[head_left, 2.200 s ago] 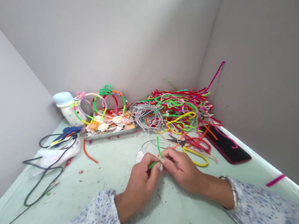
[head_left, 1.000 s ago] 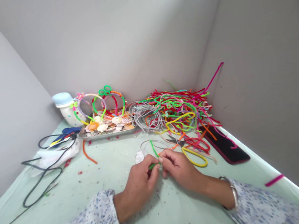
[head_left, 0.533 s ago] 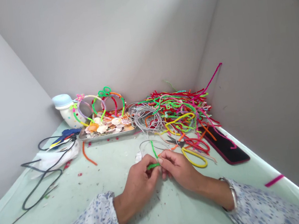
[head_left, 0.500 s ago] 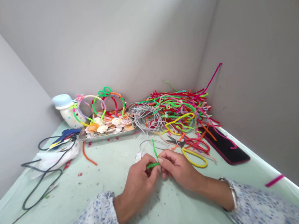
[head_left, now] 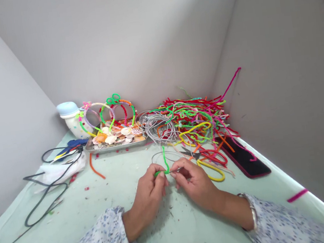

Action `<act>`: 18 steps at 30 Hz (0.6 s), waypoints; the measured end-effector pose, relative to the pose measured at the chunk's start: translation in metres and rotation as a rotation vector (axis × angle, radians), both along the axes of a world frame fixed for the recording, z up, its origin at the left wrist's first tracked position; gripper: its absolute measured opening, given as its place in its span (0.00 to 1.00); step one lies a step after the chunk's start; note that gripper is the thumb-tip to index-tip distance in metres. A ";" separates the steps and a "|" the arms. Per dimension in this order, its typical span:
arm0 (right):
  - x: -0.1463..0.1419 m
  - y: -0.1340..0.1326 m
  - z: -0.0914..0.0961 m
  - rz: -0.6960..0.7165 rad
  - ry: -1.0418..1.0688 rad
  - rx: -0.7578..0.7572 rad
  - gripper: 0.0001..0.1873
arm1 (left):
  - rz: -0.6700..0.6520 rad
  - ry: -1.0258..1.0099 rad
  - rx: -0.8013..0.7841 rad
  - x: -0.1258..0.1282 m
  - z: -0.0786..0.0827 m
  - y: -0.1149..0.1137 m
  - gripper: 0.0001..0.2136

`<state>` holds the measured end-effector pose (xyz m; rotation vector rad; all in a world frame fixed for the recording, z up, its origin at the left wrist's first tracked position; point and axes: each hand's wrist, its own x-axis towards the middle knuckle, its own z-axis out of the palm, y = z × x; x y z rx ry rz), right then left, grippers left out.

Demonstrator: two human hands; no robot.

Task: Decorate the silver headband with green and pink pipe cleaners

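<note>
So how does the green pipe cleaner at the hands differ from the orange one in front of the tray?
The green pipe cleaner is gripped by the left hand; the orange pipe cleaner lies loose on the table. Green bends sharply upward; orange curves gently. Both are thin.

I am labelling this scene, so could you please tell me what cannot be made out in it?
All in the head view:
Green stem: one end hidden by the left hand.
Thin strand at the right hand: too fine to identify, partly covered by that hand.
Tray: floor hidden under shells.
Black cable: cut off by the picture's left edge.
</note>
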<state>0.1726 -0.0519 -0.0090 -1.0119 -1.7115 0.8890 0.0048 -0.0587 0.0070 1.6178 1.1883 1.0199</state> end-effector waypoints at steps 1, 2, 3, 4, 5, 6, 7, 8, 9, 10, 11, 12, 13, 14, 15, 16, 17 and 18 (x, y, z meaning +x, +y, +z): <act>0.000 0.001 -0.001 -0.001 -0.005 0.018 0.02 | 0.007 0.002 -0.006 0.000 -0.001 0.000 0.09; 0.000 0.001 -0.002 -0.003 -0.010 0.033 0.03 | 0.012 0.005 -0.008 0.000 -0.002 0.001 0.09; 0.000 0.001 -0.002 -0.006 -0.015 0.046 0.03 | 0.017 0.009 -0.006 0.001 -0.003 0.001 0.09; 0.000 0.001 -0.002 -0.008 -0.022 0.056 0.03 | 0.017 0.014 -0.003 0.001 -0.004 0.001 0.09; 0.000 0.002 -0.002 -0.011 -0.032 0.065 0.04 | 0.015 0.019 -0.001 0.001 -0.004 0.001 0.10; 0.000 0.002 -0.002 -0.013 -0.042 0.072 0.04 | 0.009 0.023 -0.001 0.001 -0.005 0.001 0.10; 0.001 0.001 -0.001 -0.015 -0.052 0.077 0.04 | 0.004 0.026 -0.002 0.001 -0.005 0.000 0.10; 0.001 0.001 -0.001 -0.016 -0.058 0.079 0.05 | -0.002 0.029 -0.004 0.001 -0.005 0.000 0.11; 0.001 0.001 0.000 -0.016 -0.062 0.082 0.05 | -0.005 0.030 -0.005 0.001 -0.004 0.000 0.11; 0.001 0.001 0.000 -0.018 -0.063 0.084 0.05 | -0.007 0.029 -0.007 0.001 -0.004 -0.001 0.11; 0.001 0.001 0.000 -0.020 -0.064 0.086 0.06 | -0.006 0.026 -0.009 0.001 -0.004 -0.001 0.11; 0.001 0.001 0.001 -0.023 -0.065 0.088 0.06 | -0.005 0.024 -0.010 0.001 -0.004 -0.001 0.11; 0.001 0.001 0.000 -0.028 -0.066 0.091 0.06 | -0.003 0.022 -0.009 0.001 -0.004 -0.001 0.11; 0.000 0.001 0.000 -0.034 -0.067 0.095 0.06 | 0.000 0.021 -0.009 0.002 -0.004 -0.001 0.11; 0.000 0.002 0.000 -0.042 -0.068 0.101 0.06 | 0.001 0.021 -0.008 0.002 -0.004 0.000 0.11; 0.000 0.002 0.000 -0.050 -0.069 0.109 0.06 | 0.003 0.022 -0.007 0.002 -0.004 0.000 0.11; 0.000 0.002 0.000 -0.058 -0.071 0.119 0.06 | 0.004 0.023 -0.005 0.002 -0.004 0.000 0.11; 0.000 0.002 0.001 -0.064 -0.074 0.130 0.06 | 0.004 0.024 -0.004 0.001 -0.004 0.000 0.11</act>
